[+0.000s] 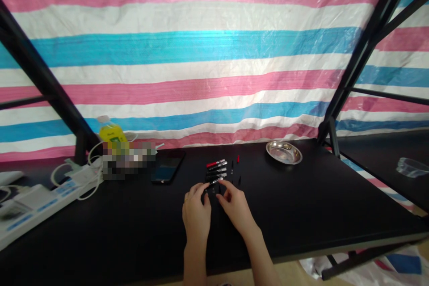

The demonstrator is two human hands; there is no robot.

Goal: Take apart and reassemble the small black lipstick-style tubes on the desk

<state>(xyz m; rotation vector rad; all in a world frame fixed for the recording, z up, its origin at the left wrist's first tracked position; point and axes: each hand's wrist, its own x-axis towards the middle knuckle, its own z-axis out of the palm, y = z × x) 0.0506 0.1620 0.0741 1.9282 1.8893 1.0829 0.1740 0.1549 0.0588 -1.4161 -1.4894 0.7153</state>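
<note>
My left hand (pixel 197 208) and my right hand (pixel 237 205) meet over the table, fingers curled around a small black-and-silver tube (pixel 215 182), one hand at each end. Fingertips partly hide this tube, and its exact kind is unclear. Just beyond it, similar tubes lie side by side in a row: a red one with a silver end (pixel 215 164) farthest away, then black ones with silver ends (pixel 216 172). Right of the row are small slim pieces, including a red piece (pixel 238 158) and a black piece (pixel 239 179).
On the black table (pixel 301 205), a shiny metal dish (pixel 284 152) sits back right and a dark phone (pixel 168 166) lies left of the tubes. Farther left are a white power strip (pixel 43 210) with cables and a yellow-labelled bottle (pixel 114 137). Striped sheeting (pixel 214 49) hangs behind.
</note>
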